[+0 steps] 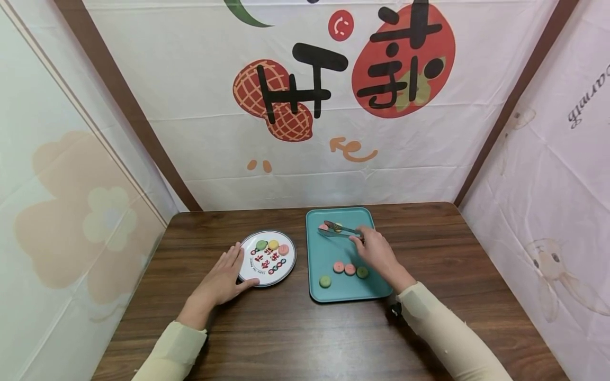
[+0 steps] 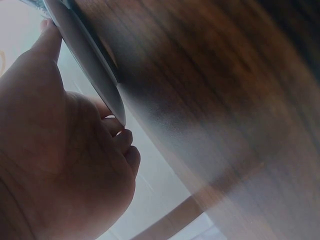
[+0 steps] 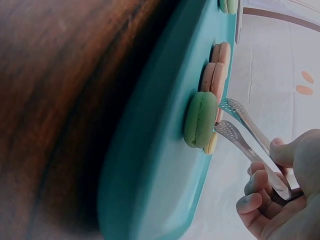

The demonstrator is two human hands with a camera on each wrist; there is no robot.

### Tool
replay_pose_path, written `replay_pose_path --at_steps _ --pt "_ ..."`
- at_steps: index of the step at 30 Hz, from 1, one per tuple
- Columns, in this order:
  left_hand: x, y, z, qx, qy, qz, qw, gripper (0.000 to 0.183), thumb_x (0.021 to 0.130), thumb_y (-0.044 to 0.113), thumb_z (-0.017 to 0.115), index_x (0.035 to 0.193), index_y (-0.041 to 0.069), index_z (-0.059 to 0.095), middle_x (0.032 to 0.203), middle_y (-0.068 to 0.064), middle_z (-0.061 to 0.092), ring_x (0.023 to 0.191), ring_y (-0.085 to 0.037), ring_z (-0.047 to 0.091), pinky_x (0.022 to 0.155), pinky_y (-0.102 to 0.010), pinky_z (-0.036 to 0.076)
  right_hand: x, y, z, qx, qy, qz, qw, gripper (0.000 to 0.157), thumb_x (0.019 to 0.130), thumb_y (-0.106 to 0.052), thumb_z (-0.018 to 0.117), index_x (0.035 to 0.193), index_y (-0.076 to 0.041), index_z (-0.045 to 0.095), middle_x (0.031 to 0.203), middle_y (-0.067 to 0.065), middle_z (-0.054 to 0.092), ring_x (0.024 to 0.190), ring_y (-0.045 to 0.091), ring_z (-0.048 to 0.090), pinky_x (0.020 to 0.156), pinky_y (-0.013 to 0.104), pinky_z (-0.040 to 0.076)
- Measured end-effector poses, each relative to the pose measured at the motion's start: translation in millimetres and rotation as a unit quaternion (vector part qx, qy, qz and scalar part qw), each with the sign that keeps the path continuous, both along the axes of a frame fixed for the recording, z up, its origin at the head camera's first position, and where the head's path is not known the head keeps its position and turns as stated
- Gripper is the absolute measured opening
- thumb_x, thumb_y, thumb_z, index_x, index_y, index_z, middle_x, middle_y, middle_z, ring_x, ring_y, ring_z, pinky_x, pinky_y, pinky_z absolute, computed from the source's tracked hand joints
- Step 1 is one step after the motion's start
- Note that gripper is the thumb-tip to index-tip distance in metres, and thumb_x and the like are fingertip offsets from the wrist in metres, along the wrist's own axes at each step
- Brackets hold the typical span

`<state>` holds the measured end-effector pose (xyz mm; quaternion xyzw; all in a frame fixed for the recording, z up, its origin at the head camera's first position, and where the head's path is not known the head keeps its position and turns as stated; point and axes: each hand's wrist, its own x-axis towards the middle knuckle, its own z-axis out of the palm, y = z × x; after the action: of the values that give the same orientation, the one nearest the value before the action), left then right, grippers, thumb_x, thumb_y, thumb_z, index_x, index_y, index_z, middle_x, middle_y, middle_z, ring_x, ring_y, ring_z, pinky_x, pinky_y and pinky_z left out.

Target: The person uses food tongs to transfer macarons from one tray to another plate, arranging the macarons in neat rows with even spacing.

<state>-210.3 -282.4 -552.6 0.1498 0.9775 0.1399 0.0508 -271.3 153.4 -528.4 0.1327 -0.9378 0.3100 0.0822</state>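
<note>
My left hand (image 1: 220, 278) rests at the left rim of a round white plate (image 1: 288, 264), thumb spread along the near edge and fingers on the far side. On the plate lie a green macaron (image 1: 261, 245), a yellow macaron (image 1: 273, 244) and a pink macaron (image 1: 283, 250). In my right hand (image 1: 378, 255) I hold metal tongs (image 3: 245, 147) with perforated tips. Their spread tips hover over the far end of a teal tray (image 1: 324, 259), close to a pink macaron (image 1: 323, 227) and a yellow macaron (image 1: 338, 227).
Nearer on the tray, two pink macarons (image 1: 344, 268) and a green macaron (image 1: 362, 272) sit in a row. Another green macaron (image 1: 325, 281) lies by the near left corner. The brown wooden table (image 1: 286, 338) meets printed cloth walls (image 1: 200, 132) at the back and sides.
</note>
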Motion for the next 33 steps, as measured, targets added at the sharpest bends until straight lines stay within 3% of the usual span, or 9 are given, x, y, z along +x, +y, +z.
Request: replay_pose_path --at_steps 22,33 --pt "1.2 0.0 -0.8 -0.002 -0.002 -0.001 1.0 0.113 0.1 0.071 0.06 0.166 -0.012 0.02 0.176 -0.03 0.011 0.163 -0.046 0.014 0.134 -0.058 0.014 1.5 4.2 -7.1 -0.001 -0.003 0.003 1.0 0.035 0.108 -0.026 0.069 0.13 0.002 0.07 0.093 0.008 0.07 0.069 0.013 0.06 0.058 0.035 0.052" --pt "2.0 0.9 1.4 -0.002 -0.001 0.002 1.0 0.112 0.101 0.07 0.06 0.166 -0.012 0.02 0.176 -0.03 0.012 0.163 -0.045 0.014 0.134 -0.058 0.014 6.9 6.4 -4.2 -0.005 0.003 0.004 1.0 0.037 0.108 -0.025 0.068 0.131 0.004 0.07 0.101 0.013 0.073 0.081 0.02 0.07 0.066 0.04 0.06"
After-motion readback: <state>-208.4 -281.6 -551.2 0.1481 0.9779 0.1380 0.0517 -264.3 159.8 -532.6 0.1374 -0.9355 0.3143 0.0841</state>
